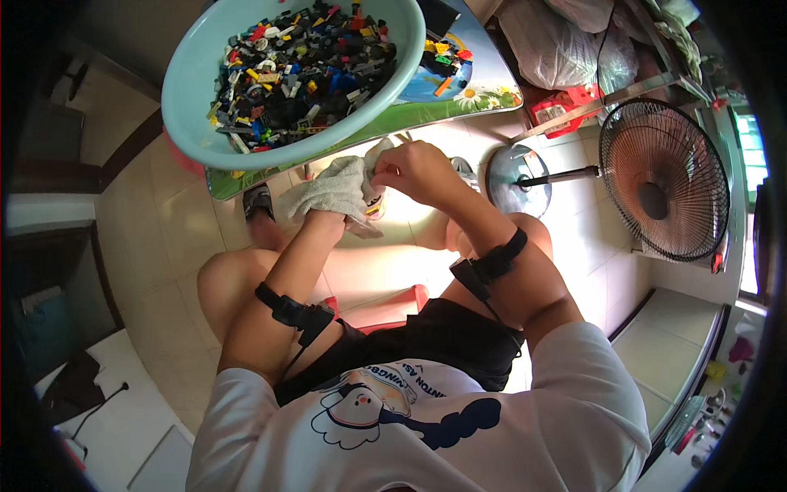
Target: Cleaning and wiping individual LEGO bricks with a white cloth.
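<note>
A pale grey terry cloth [337, 184] covers my left hand [329, 203], whose fingers are hidden beneath its folds. My right hand [413, 171] is beside the cloth, with bent fingers against its right part; the thumb and index finger are close together there. Both hands are over the floor, just in front of the table edge. Beyond them, a large light blue plastic basin [295, 150] full of mixed toy building bricks [307, 74] sits on the table [492, 92]. A smaller group of coloured bricks [444, 55] lies on the table at the basin's right.
A pedestal fan [664, 181] stands at the right, its round base [519, 181] on the floor near the table. Plastic bags [553, 49] are piled at the upper right. A red plastic stool [381, 323] is under me. Thin cables hang from both forearm straps.
</note>
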